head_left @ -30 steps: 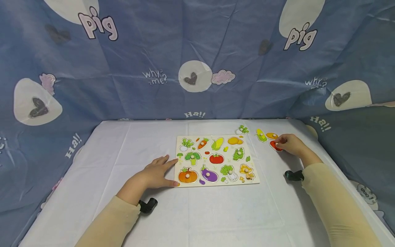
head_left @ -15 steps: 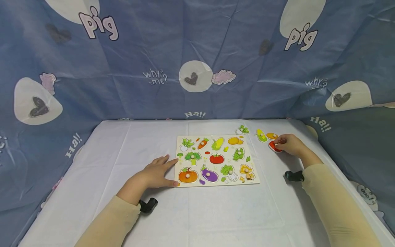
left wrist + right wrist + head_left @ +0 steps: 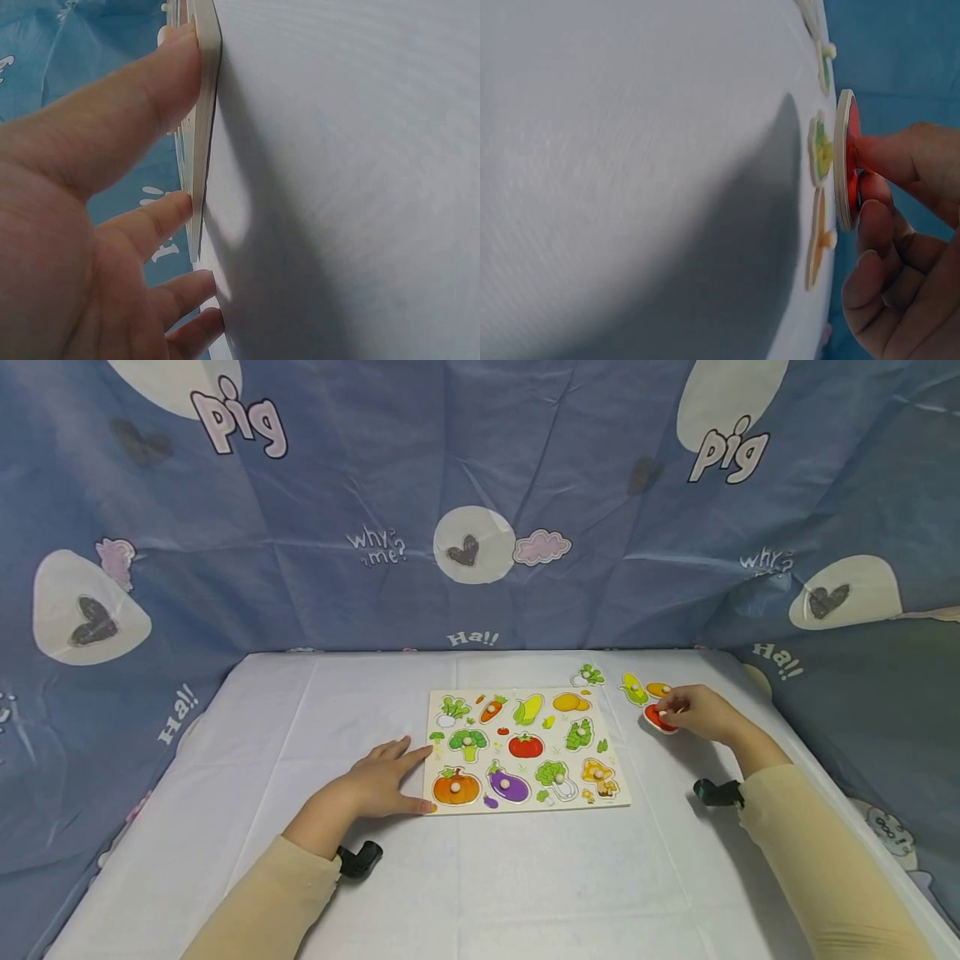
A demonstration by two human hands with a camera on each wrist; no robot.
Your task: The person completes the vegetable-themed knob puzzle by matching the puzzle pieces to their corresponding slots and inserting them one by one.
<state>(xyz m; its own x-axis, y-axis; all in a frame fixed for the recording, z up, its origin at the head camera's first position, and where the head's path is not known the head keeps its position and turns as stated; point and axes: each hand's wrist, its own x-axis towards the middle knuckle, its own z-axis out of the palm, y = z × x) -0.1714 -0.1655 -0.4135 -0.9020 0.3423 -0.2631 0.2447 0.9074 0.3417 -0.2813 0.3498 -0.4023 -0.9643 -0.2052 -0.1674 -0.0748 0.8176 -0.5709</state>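
Note:
A pale wooden peg puzzle board (image 3: 487, 814) with vegetable pictures lies on the table. My left hand (image 3: 375, 783) rests at its left side, fingers spread, with thumb and index finger touching the board's edge. My right hand (image 3: 705, 714) pinches the knob of a red tomato puzzle piece (image 3: 658, 719). In the right wrist view that piece (image 3: 844, 161) stands off the white cloth, and its knob is hidden by the fingertips. Near the right hand lie a corn piece (image 3: 633, 688) and an orange-yellow oval piece (image 3: 658, 690).
A radish piece (image 3: 587, 675) lies behind the board's far right corner. On the board, the pumpkin (image 3: 468, 787), eggplant (image 3: 514, 787), mushroom (image 3: 597, 773) and several other pieces show knobs. The red tomato picture (image 3: 527, 746) has no knob. A blue printed cloth (image 3: 480, 460) hangs behind.
My right hand has shifted the tomato piece slightly to the left and nearer, away from the oval piece. My left hand has stayed on the board's edge.

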